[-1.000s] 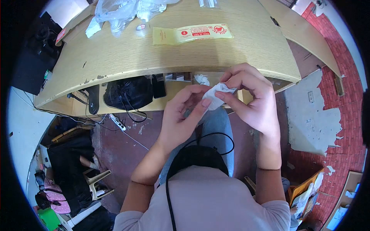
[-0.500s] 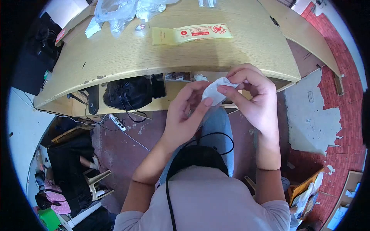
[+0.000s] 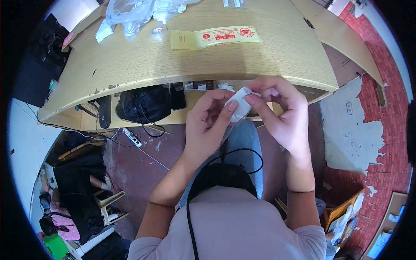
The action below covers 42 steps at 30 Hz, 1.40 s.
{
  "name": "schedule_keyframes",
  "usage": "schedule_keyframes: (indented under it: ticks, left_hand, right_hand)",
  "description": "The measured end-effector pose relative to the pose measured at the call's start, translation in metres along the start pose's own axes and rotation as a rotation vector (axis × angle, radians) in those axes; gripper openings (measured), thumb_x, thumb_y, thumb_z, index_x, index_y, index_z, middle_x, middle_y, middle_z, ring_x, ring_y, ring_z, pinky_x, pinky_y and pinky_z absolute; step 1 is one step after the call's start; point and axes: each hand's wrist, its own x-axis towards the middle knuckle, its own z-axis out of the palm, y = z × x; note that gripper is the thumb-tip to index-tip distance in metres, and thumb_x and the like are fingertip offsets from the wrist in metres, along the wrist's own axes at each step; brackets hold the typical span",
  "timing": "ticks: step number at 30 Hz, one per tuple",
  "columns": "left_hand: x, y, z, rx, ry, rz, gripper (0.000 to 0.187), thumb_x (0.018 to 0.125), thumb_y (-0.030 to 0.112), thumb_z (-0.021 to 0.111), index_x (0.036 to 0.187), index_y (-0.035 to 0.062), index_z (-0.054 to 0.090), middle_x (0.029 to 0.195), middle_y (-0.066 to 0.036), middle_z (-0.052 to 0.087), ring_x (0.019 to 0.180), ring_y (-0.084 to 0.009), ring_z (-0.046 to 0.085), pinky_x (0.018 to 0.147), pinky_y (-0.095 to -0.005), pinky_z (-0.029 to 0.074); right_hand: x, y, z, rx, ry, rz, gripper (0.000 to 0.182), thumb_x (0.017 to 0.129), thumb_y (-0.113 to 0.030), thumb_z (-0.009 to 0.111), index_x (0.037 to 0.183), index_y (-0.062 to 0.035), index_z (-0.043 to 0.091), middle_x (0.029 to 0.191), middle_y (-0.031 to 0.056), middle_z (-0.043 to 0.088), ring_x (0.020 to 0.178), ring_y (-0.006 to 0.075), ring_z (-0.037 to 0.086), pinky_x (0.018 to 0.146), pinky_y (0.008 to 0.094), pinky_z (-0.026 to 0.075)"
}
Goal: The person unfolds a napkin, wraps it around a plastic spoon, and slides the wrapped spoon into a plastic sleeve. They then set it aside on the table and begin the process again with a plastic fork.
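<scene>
In front of the desk's front edge, both hands hold a small white bundle [image 3: 241,106] that looks like folded tissue or thin cloth. My left hand [image 3: 208,119] pinches its left side, with the thumb lying on its face. Opposite, my right hand [image 3: 284,115] grips the upper right part between thumb and curled fingers. A bit of clear film seems to hang below the bundle. On the desk beyond lies a flat yellowish packet [image 3: 216,38] with red print. A roll of clear tape [image 3: 159,33] rests to its left.
Crumpled clear plastic bags [image 3: 134,15] lie at the back of the desk [image 3: 130,60]. Its lower shelf holds a black drawstring bag [image 3: 145,104] and a dark phone [image 3: 178,96]. A power strip [image 3: 132,137] hangs below. Another person [image 3: 65,223] is at lower left.
The white bundle has become narrower and more folded. My right-hand fingers have shifted slightly over its top, and the left thumb has moved up onto it.
</scene>
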Motion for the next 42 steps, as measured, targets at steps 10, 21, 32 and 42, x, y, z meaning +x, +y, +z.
schedule_keyframes:
  ticks: [10, 21, 32, 42]
  left_hand:
    - [-0.003, -0.008, -0.003, 0.048, -0.005, 0.021, 0.018, 0.093, 0.004, 0.055, 0.110, -0.0018, 0.053, 0.098, -0.006, 0.062, 0.089, -0.0070, 0.058, 0.075, -0.0205, 0.047]
    - [-0.045, -0.056, -0.022, -0.008, 0.110, -0.154, 0.029, 0.093, 0.008, 0.055, 0.120, 0.0025, 0.043, 0.107, -0.008, 0.058, 0.096, -0.0114, 0.056, 0.079, -0.0217, 0.046]
    - [-0.052, -0.051, -0.060, -0.197, -0.398, -0.697, 0.043, 0.098, 0.033, 0.045, 0.127, 0.0015, 0.045, 0.111, -0.010, 0.059, 0.096, -0.0178, 0.061, 0.083, -0.0293, 0.047]
    - [-0.040, -0.045, -0.047, -0.074, -0.404, -0.712, 0.037, 0.101, 0.030, 0.038, 0.116, -0.0006, 0.054, 0.094, -0.011, 0.065, 0.077, -0.0155, 0.065, 0.069, -0.0249, 0.052]
  right_hand:
    - [0.001, -0.002, -0.003, -0.176, -0.175, -0.061, 0.010, 0.075, 0.005, 0.065, 0.084, 0.0010, 0.063, 0.080, 0.0098, 0.062, 0.072, 0.0197, 0.064, 0.064, 0.0276, 0.052]
    - [-0.052, 0.042, 0.025, 0.001, -0.340, 0.199, 0.019, 0.077, 0.003, 0.066, 0.095, -0.0003, 0.060, 0.094, 0.0098, 0.057, 0.072, 0.0178, 0.065, 0.061, 0.0278, 0.052]
    - [-0.056, 0.078, 0.019, 0.098, 0.041, 0.304, 0.008, 0.080, 0.003, 0.067, 0.086, -0.0005, 0.062, 0.082, 0.0046, 0.061, 0.073, 0.0090, 0.060, 0.060, 0.0206, 0.048]
    - [-0.051, 0.063, 0.018, 0.001, -0.035, 0.265, 0.008, 0.079, 0.003, 0.067, 0.085, -0.0003, 0.063, 0.083, 0.0064, 0.061, 0.074, 0.0115, 0.060, 0.062, 0.0220, 0.050]
